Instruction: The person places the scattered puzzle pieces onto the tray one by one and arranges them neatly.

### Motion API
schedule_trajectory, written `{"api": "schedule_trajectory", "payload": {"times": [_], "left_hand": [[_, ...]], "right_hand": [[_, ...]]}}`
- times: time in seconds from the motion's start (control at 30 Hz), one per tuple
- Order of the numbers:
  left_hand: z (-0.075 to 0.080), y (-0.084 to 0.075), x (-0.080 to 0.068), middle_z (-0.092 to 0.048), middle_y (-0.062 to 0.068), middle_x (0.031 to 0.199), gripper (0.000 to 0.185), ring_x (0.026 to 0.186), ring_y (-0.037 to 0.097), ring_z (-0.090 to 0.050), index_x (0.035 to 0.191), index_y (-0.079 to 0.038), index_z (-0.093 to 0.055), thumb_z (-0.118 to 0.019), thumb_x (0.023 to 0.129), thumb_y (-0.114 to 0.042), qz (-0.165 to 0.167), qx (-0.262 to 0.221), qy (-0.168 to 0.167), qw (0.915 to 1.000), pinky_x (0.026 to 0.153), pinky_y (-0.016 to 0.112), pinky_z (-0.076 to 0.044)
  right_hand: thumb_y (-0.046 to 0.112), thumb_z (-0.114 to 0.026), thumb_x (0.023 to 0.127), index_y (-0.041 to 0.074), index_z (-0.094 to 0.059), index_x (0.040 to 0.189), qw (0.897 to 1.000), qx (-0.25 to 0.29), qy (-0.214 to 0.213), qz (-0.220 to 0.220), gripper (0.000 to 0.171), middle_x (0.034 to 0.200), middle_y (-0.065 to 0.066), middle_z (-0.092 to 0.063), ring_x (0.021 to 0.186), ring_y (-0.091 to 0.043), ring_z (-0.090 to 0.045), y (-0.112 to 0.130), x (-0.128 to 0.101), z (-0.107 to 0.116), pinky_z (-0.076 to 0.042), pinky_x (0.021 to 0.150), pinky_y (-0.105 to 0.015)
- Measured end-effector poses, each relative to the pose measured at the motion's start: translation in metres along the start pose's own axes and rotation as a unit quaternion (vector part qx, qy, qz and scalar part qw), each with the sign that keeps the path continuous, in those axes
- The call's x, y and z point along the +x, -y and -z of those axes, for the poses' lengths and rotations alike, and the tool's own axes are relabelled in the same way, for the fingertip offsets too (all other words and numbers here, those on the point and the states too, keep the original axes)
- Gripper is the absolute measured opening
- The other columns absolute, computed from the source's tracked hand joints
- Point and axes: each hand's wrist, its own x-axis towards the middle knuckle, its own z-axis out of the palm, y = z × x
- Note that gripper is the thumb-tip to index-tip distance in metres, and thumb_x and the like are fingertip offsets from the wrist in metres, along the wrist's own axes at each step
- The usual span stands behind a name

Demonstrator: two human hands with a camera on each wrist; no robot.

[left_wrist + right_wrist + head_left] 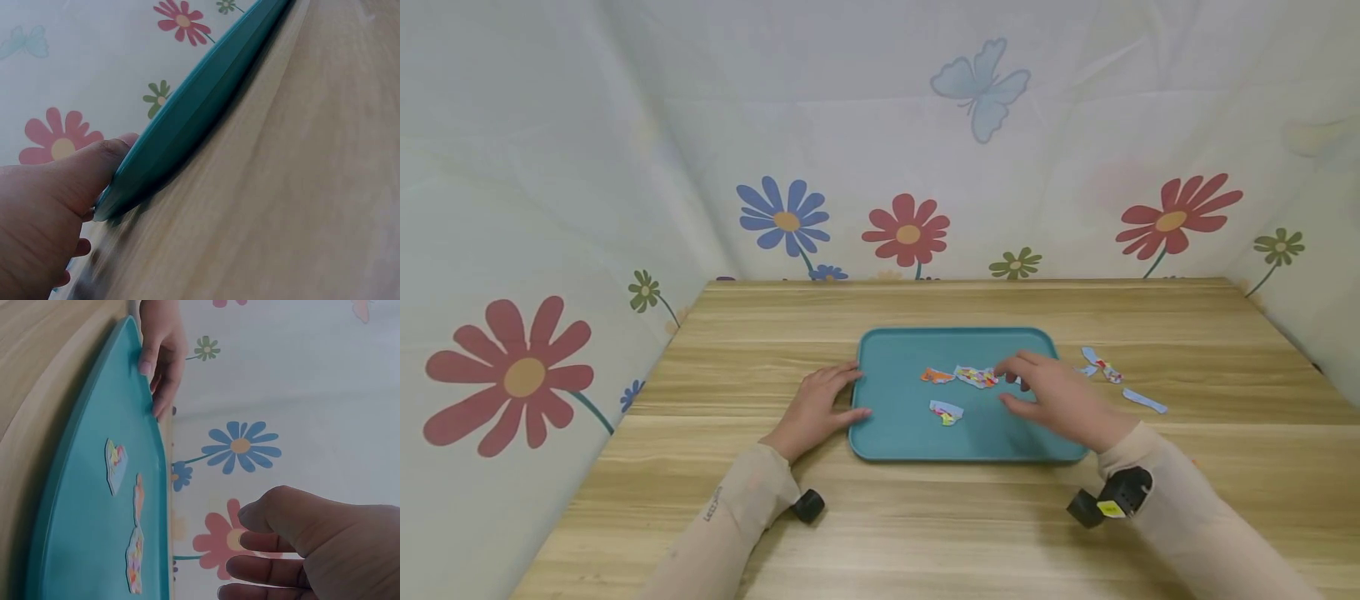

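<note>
Head view: wooden table [925, 517] across the lower frame, backed by a flowered cloth [550, 208] on three sides. Teal tray [887, 433] at frame centre, with nothing standing over it but the right hand.

Inside the tray: an orange scrap [937, 376], a many-coloured scrap [976, 377] just right of it, and a pale blue scrap [946, 412] lower down, all lying flat and apart from each other. Right of the tray, on bare wood: two more paper scraps [1102, 365] and a blue strip [1145, 401].

Left hand [815, 407] lay against the tray's left rim, fingers straight, thumb pressed on the edge, gripping nothing. Right hand [1060, 397] hovered over the tray's right half, fingers loosely bent and spread, fingertips [1009, 367] near the many-coloured scrap; contact impossible to tell.
</note>
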Motion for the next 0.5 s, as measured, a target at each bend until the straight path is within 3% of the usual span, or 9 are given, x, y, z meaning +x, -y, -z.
{"api": "schedule_trajectory", "payload": {"times": [0.5], "left_hand": [[-0.001,0.002,0.000,-0.048,0.009,0.146,0.064,0.135,0.034,-0.043,0.135,-0.007,-0.054,-0.072,0.083,-0.041,-0.005,0.001,-0.004,1.0000,0.111,0.056,-0.032]], "right_hand": [[0.015,-0.073,0.084,0.005,-0.065,0.107,0.999,-0.007,-0.006,-0.047,0.027,0.095,-0.007,-0.065,0.080,-0.018,-0.061,-0.025,-0.034,0.022,-0.051,0.062,-0.028]]}}
